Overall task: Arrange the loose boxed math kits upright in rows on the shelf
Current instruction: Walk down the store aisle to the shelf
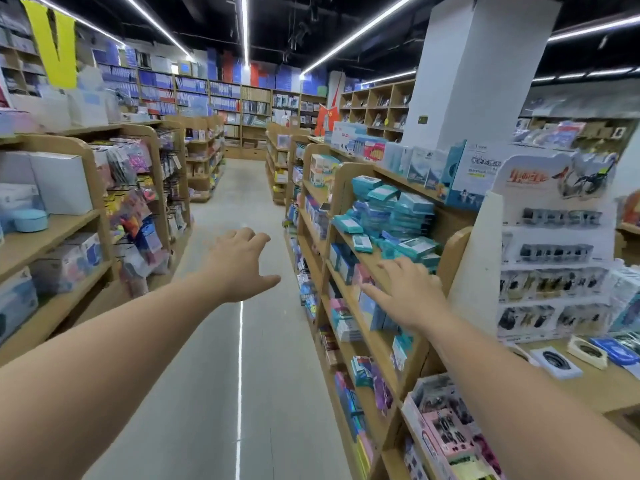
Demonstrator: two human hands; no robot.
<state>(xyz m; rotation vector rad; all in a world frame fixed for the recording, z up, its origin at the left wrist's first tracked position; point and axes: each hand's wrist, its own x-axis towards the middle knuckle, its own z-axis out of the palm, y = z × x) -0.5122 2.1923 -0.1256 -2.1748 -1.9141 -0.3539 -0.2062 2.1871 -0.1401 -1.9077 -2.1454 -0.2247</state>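
Teal boxed math kits [398, 216] lie in loose, untidy piles on an upper board of the wooden shelf [372, 261] to my right; some are stacked flat, some lie tipped at the front edge. My right hand [403, 294] hovers just below and in front of that pile with fingers spread, holding nothing. My left hand [239, 263] reaches out over the aisle floor, fingers apart and empty, well left of the shelf.
A white cardboard display stand [550, 251] of small packaged items rises right of the shelf on a wooden counter [588, 386]. Lower shelf boards hold pink and blue boxes. A grey aisle floor [221, 375] runs ahead between wooden shelving units. A white pillar [471, 64] stands behind.
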